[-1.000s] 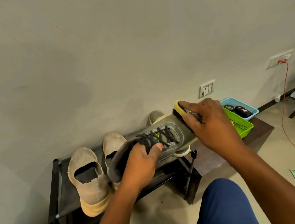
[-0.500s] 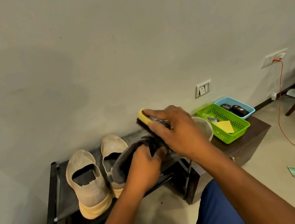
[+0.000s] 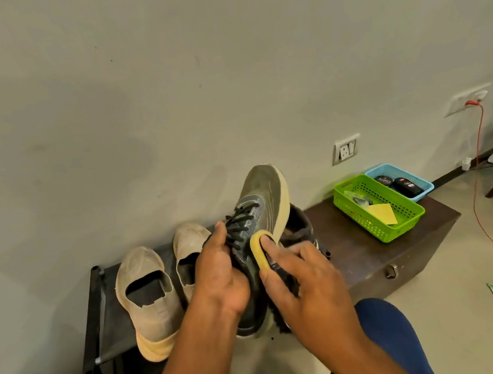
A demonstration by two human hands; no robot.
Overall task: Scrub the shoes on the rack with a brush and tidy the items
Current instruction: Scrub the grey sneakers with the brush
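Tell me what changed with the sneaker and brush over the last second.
The left hand tipped the grey sneaker from lying across the rack to toe-up, still gripping it. The right hand drew the yellow brush from the toe down to the sneaker's side. Unchanged: both grips, the beige shoes on the rack, and the green basket.
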